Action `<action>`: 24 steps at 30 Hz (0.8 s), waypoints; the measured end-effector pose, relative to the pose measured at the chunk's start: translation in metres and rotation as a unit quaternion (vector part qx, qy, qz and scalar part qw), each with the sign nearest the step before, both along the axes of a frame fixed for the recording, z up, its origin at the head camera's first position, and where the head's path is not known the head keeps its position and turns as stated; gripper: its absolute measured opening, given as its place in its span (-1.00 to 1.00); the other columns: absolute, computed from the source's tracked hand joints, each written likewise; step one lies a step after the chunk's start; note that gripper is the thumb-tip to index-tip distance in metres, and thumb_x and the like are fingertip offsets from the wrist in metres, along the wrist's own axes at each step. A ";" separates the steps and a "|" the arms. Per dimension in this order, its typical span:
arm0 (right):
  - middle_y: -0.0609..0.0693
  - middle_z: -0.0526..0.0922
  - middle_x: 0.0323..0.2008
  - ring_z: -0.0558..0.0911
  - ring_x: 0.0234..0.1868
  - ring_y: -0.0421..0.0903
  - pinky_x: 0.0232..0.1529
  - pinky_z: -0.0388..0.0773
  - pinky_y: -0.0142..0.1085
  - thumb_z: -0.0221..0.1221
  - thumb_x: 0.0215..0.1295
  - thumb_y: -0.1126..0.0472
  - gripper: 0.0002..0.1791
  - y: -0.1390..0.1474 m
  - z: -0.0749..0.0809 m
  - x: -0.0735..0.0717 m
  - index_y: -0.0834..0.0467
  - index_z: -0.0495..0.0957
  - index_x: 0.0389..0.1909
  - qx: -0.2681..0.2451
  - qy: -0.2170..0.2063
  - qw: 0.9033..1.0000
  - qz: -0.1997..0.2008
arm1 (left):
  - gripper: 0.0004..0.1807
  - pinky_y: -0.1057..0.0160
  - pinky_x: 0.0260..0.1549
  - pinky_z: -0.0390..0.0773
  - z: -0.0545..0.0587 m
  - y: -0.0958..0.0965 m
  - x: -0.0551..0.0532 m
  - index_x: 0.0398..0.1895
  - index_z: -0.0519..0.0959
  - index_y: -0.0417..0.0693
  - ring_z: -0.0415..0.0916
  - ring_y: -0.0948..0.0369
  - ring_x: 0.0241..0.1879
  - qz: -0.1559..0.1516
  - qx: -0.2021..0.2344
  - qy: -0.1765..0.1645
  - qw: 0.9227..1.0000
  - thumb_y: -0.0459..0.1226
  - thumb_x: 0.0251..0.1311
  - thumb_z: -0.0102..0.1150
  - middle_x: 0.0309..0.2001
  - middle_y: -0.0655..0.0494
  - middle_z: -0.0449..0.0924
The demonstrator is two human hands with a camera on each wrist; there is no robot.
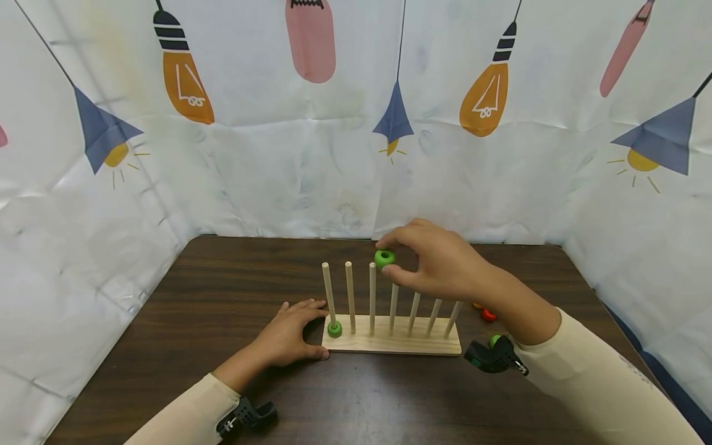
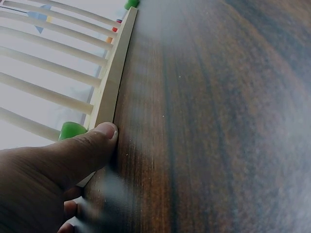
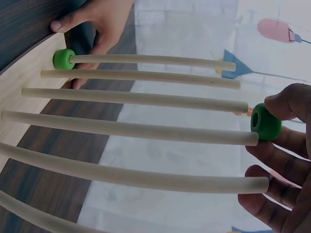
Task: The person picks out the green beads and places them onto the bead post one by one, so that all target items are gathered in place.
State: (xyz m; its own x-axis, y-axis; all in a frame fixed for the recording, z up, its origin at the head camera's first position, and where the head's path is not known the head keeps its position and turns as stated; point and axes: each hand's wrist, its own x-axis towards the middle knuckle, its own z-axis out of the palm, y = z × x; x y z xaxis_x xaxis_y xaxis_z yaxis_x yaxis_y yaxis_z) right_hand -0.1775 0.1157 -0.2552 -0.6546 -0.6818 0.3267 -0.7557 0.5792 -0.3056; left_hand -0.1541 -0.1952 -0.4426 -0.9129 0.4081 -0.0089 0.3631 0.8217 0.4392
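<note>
A pale wooden peg board [image 1: 392, 346] with several upright pegs lies on the dark table. Steadying its left end is my left hand [image 1: 292, 334], thumb [image 2: 104, 133] against the front edge and fingers around the back corner. One green bead [image 1: 334, 329] sits at the foot of the leftmost peg. My right hand [image 1: 445, 259] pinches another green bead [image 1: 384, 258] between thumb and fingers, close to the top of the third peg from the left. In the right wrist view, the hole of this held bead [image 3: 266, 121] faces the peg tips.
To the right of the board, partly behind my right forearm, lie a red bead [image 1: 488, 315], a bit of orange and a green bead [image 1: 495, 340]. A white printed cloth [image 1: 278, 173] hangs behind the brown table [image 1: 245, 266] and along its sides.
</note>
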 end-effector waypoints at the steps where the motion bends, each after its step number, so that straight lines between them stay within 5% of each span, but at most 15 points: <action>1: -0.26 0.65 -0.13 0.55 -0.03 -0.20 -0.16 0.57 -0.21 0.38 0.29 0.10 -0.70 -0.001 0.000 0.000 0.01 0.69 0.03 0.000 -0.001 1.000 0.000 | -0.16 -0.37 0.42 -0.06 -0.001 0.000 0.000 0.33 0.57 0.00 0.18 -0.06 0.50 0.000 0.000 0.000 1.000 0.06 -0.07 0.62 0.46 -0.01 0.37; 24: -0.25 0.67 -0.08 0.56 0.02 -0.18 -0.10 0.58 -0.19 0.35 0.34 0.08 -0.70 -0.020 -0.001 -0.005 0.01 0.68 0.06 0.005 -0.006 1.000 0.011 | -0.16 -0.40 0.41 -0.07 -0.002 0.000 -0.002 0.32 0.57 0.01 0.18 -0.08 0.49 -0.001 0.005 0.005 1.000 0.08 -0.08 0.62 0.45 -0.02 0.37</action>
State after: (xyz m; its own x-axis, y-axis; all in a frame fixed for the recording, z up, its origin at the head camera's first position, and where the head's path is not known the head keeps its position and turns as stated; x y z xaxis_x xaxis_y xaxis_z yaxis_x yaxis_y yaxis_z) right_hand -0.1824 0.0956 -0.2558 -0.6429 -0.6998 0.3115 -0.7649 0.5648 -0.3098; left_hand -0.1558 -0.1954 -0.4450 -0.9124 0.4092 0.0038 0.3684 0.8172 0.4433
